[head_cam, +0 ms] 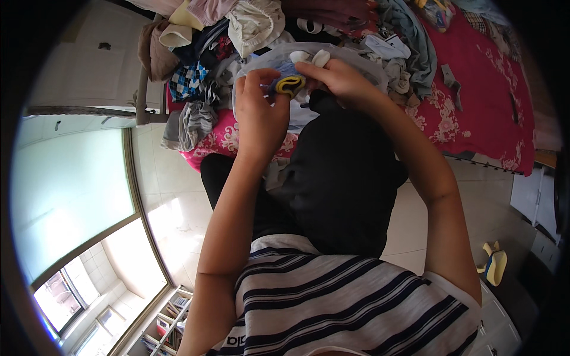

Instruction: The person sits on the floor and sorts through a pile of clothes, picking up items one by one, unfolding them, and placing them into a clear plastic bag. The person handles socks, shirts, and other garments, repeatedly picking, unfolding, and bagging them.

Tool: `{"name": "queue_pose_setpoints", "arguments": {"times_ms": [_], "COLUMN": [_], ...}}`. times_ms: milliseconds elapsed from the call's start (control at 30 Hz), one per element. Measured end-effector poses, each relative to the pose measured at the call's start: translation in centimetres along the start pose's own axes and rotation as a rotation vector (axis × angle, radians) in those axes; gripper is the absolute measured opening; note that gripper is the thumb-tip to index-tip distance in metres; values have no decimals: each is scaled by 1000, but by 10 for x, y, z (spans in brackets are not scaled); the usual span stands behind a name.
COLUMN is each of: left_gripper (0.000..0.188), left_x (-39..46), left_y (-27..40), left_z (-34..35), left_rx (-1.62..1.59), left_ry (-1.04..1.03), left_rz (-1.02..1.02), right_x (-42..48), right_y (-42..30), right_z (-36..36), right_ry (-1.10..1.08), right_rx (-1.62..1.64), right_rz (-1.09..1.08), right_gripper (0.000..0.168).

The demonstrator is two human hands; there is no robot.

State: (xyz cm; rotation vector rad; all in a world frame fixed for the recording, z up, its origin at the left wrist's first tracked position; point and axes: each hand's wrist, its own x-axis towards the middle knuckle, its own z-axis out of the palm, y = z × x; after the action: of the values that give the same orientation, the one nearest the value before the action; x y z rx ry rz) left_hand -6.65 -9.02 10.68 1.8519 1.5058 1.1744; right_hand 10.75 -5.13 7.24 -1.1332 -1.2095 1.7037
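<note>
A small rolled bundle of blue knit fabric with a yellow and dark edge (290, 85), which looks like rolled socks, is held between my two hands above my raised knee. My left hand (262, 115) grips its left side with thumb and fingers. On its right end rests the thumb of my right hand (345, 82), whose other fingers are partly hidden behind the bundle. Two white rounded cloth ends (310, 57) show just beyond that thumb; what they belong to is hidden. Under and behind both hands spreads a translucent plastic bag (365, 69). Black cloth (323, 102) lies by my knee.
Heaped clothes (256, 22) cover the far side of a bed with a pink floral sheet (481, 120). A grey striped garment (189, 127) hangs near its left edge, and a grey sock (452, 84) lies right. A metal bed post (141, 95) stands left.
</note>
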Motion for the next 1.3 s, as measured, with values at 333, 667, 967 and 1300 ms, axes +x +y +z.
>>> {"name": "queue_pose_setpoints", "arguments": {"times_ms": [333,667,967,1300], "left_gripper": [19,4,25,35], "left_x": [0,22,10,-2], "left_y": [-9,0,0,-17], "left_z": [-1,-2,4,6], "left_rx": [20,-641,-1180,-553], "left_ry": [-75,-490,-227,-242], "left_rz": [-126,-18,-897,-333], "right_x": [-39,-20,-31,-28], "right_y": [-44,-11,-8,-10], "right_z": [9,-4,-15,-9], "right_ry": [142,-9,-3,-125], "right_rx": [-202,-1020,-1204,-1199], "right_rz": [-452,-914,-1146,-963], "right_gripper": [23,34,28,39]}}
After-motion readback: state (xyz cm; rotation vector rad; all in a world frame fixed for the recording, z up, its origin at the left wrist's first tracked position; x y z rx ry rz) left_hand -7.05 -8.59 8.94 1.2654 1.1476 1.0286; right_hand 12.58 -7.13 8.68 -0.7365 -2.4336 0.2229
